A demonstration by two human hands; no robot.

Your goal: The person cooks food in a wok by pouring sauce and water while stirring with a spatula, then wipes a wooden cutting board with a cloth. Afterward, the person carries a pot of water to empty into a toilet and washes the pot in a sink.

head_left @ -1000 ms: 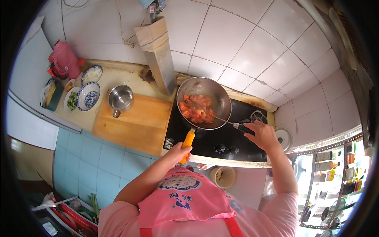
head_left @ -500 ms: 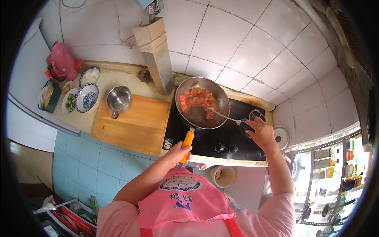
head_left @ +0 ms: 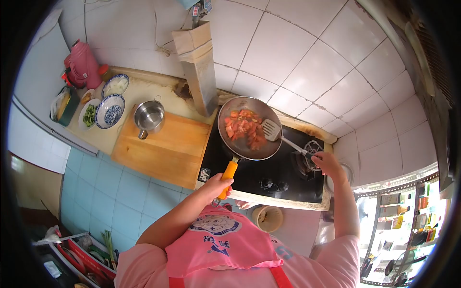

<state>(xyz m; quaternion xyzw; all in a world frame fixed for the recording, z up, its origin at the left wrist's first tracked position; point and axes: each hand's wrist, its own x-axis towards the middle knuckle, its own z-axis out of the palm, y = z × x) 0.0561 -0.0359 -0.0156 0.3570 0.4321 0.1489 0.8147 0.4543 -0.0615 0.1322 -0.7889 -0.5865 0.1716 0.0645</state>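
Observation:
My left hand (head_left: 218, 186) is closed around the orange handle of a frying pan (head_left: 240, 152) on the black gas stove (head_left: 249, 178). Chopped red pieces that look like tomato (head_left: 245, 127) lie in the pan, mostly toward its left and middle. In my right hand (head_left: 328, 164) is the dark-tipped handle of a slotted spatula (head_left: 272, 129). Its metal blade sits over the right inside of the pan, slots showing, beside the red pieces. Part of the spatula's grip is hidden by my fingers.
Left of the stove lies a wooden cutting board (head_left: 163, 163) with a small steel pot (head_left: 149, 116). Farther left stand a patterned bowl (head_left: 110, 111), a plate of chopped greens (head_left: 89, 116) and a pink thermos (head_left: 84, 65). A bin (head_left: 267, 219) stands below the stove.
My right hand has moved the spatula slightly right and down. Its blade has turned to show its slotted face and left the red pieces. My left hand keeps hold of the pan handle.

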